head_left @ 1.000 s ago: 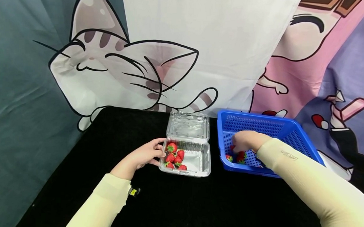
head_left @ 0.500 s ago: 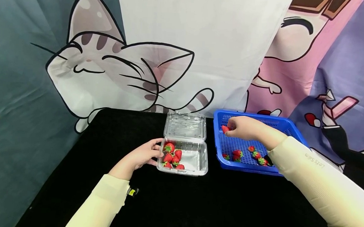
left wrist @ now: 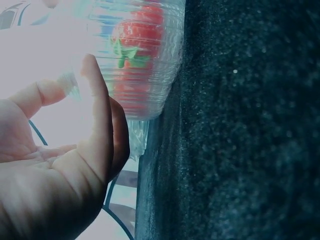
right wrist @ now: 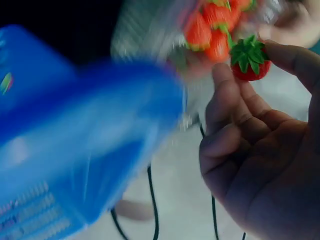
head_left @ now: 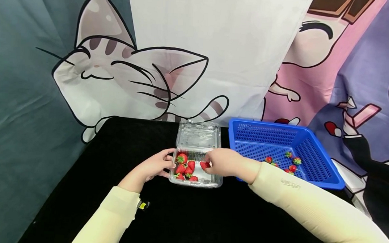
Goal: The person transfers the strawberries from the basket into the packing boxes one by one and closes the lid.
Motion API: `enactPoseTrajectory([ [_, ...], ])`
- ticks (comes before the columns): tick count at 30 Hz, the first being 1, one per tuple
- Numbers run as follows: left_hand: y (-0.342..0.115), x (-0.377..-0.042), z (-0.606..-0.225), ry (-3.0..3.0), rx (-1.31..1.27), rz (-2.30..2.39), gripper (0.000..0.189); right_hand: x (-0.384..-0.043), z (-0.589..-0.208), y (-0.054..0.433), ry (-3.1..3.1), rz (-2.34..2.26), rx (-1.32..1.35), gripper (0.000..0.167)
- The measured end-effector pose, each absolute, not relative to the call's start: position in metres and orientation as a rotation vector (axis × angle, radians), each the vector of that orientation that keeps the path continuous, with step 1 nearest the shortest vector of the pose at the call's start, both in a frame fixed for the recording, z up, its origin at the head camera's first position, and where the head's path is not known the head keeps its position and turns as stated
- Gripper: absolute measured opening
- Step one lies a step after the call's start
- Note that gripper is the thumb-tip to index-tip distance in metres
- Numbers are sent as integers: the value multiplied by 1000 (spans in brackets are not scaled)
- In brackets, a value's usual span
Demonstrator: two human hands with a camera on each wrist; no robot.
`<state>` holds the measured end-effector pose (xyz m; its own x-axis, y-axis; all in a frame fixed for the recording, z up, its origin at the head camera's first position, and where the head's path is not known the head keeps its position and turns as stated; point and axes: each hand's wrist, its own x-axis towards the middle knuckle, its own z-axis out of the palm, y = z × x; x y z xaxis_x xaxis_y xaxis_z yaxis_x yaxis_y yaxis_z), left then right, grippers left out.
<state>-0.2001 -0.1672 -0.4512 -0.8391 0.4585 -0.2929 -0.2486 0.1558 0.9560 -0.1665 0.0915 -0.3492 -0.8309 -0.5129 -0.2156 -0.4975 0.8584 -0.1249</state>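
Note:
A clear plastic clamshell box lies with its lid raised behind it. Several strawberries fill its left half. My left hand holds the box's left side with curved fingers; through the ribbed wall, red strawberries show in the left wrist view. Over the right half of the box, my right hand pinches a strawberry between thumb and fingertips. In the right wrist view, the held strawberry shows its green leaves toward the camera.
A blue perforated basket stands to the right of the box, with several strawberries in it; my right forearm hides part of it. Black cloth covers the table. A printed curtain hangs behind.
My right hand has picked a strawberry out of the blue basket and carried it left over the clear box. My left hand stays at the box's left side.

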Motion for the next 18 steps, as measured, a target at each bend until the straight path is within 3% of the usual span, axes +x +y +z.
enactPoseTrajectory([
  [5, -167, -201, -452, 1911, 185, 1730, 73, -167, -369, 73, 2795, 84, -804, 35],
  [18, -168, -203, -454, 1927, 181, 1725, 73, -180, -392, 59, 2728, 184, -782, 24],
])
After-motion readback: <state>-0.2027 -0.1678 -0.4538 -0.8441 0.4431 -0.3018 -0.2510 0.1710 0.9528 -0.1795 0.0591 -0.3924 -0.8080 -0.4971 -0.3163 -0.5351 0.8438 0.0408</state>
